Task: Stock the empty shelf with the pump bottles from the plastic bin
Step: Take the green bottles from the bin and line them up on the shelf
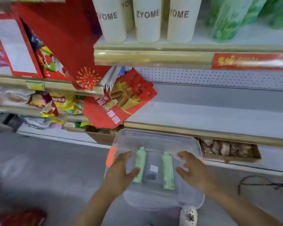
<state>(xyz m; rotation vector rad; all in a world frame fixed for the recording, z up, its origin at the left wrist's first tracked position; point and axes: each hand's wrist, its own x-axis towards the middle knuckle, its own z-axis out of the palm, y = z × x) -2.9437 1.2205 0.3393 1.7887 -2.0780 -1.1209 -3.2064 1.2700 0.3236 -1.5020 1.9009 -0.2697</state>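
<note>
The empty shelf (211, 111) runs just behind the bin (153, 133). In the bin lie the left bottle (140, 163) and the right bottle (167, 170), flat and apart. They look light, stiff and slick, so clasp the body rather than the pump. The left hand (121, 173) is spread, its thumb at the left bottle. The right hand (193, 172) is open beside the right bottle.
</note>
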